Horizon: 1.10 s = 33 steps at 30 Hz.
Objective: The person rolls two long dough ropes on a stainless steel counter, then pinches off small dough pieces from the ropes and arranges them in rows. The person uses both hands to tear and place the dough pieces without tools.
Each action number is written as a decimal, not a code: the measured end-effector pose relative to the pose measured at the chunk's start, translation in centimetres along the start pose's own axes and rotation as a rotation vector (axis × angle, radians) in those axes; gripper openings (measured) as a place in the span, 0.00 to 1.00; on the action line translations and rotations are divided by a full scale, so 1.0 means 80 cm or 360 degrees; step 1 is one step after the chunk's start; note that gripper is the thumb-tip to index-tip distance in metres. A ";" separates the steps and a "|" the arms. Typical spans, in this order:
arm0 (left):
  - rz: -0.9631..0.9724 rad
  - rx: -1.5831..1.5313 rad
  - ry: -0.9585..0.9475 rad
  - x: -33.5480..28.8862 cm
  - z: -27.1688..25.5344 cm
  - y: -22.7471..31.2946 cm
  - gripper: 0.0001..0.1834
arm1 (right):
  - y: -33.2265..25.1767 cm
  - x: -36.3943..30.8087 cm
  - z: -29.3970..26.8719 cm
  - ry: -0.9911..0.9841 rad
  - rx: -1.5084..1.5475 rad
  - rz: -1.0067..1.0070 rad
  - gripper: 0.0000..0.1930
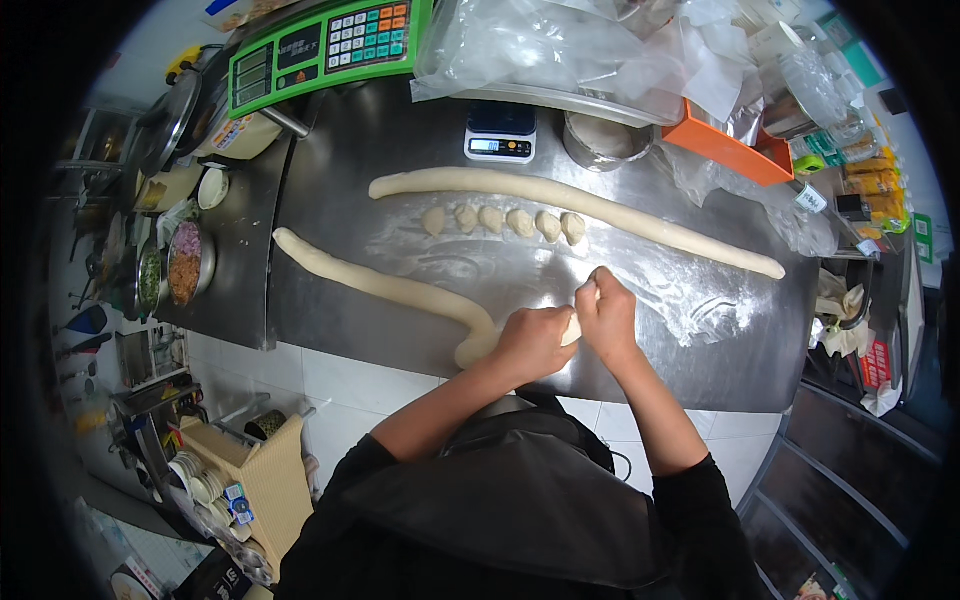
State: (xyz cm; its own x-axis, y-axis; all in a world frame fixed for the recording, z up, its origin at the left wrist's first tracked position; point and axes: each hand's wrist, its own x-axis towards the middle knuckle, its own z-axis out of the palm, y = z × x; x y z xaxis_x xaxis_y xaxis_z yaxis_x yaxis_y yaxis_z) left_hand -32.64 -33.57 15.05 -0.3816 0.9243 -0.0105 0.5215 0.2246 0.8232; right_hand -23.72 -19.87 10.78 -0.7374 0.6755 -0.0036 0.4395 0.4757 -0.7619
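Observation:
A long rope of dough (pixel 385 285) runs from the left of the steel table toward me, and its near end curls under my left hand (pixel 535 343). My left fingers are wrapped round the rope close to its tip. Right beside it, my right hand (pixel 607 310) is closed on the end of the same dough, a bit of which shows pale between the two hands. Farther off lies a second dough rope (pixel 580 207), slanting down to the right. Between the ropes sits a row of several small dough pieces (pixel 520 223) on floured metal.
Along the far side of the steel table (pixel 350 330) stand a small digital scale (pixel 500 135), a metal pot (pixel 605 140), an orange box (pixel 725 145) and plastic bags. A green scale (pixel 330 55) rises at far left. Bowls of chopped filling (pixel 186 262) sit left.

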 end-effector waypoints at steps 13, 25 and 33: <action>-0.0457 -0.0283 -0.0096 -0.024 0.033 -0.014 0.30 | 0.146 0.116 0.001 -0.0169 -0.0106 -0.0170 0.17; -0.0469 -0.0390 0.0010 -0.030 0.054 -0.026 0.31 | 0.143 0.118 0.041 -0.0181 -0.0546 -0.0125 0.19; -0.0318 -0.0472 0.0358 -0.008 0.057 -0.047 0.63 | 0.049 0.025 -0.024 -0.0382 0.0117 0.0147 0.21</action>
State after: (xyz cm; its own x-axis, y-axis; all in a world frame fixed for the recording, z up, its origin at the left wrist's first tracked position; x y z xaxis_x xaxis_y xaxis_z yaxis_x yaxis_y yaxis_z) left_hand -30.88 -33.57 9.42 -0.6270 0.7738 -0.0897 0.1903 0.2638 0.9456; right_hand -22.47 -15.55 9.02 -0.8003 0.5570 -0.2220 0.4785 0.3701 -0.7963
